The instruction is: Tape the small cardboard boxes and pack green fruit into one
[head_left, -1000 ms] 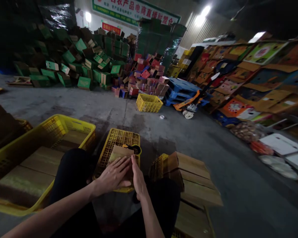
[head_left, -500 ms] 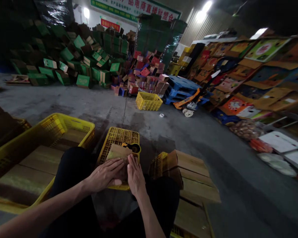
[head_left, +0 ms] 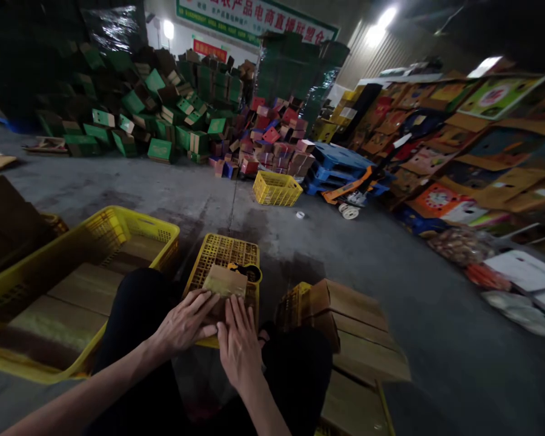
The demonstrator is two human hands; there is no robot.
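Note:
A small brown cardboard piece (head_left: 226, 281) lies on an upturned yellow crate (head_left: 218, 254) between my knees. My left hand (head_left: 184, 321) rests flat on the piece's near left part, fingers stretched out. Beside it my right hand (head_left: 238, 345) lies flat on the near edge, fingers spread. A black tape dispenser (head_left: 247, 272) sits on the crate just beyond the cardboard.
A large yellow crate (head_left: 118, 225) with flat cardboard stands at my left. Stacked brown cartons (head_left: 349, 321) sit at my right. Farther off are a small yellow crate (head_left: 276, 188), blue pallets (head_left: 333, 158), heaps of green boxes (head_left: 154, 121) and colourful flattened cartons (head_left: 458, 145).
Both hands have slid toward me along the cardboard. My right hand has turned from standing on its edge to lying palm-down. More of the cardboard's far end now shows.

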